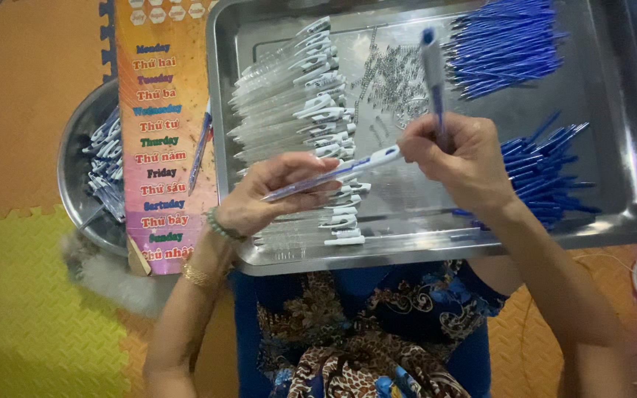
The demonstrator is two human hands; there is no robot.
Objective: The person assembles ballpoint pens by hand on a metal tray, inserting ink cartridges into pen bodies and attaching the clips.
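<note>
The left hand [274, 193] is pinching a clear pen barrel [333, 174] over the steel tray [628, 147], while the right hand [466, 158] is gripping an upright blue refill [433, 74]. A slip could be dropping either onto the small springs [396, 85], scattering them. Barrel rows [296, 110] and refill piles [506, 44] are crowding both sides, leaving room only mid-tray

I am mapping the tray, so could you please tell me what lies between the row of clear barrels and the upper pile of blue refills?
The head view shows small metal springs scattered on the tray floor.
</note>
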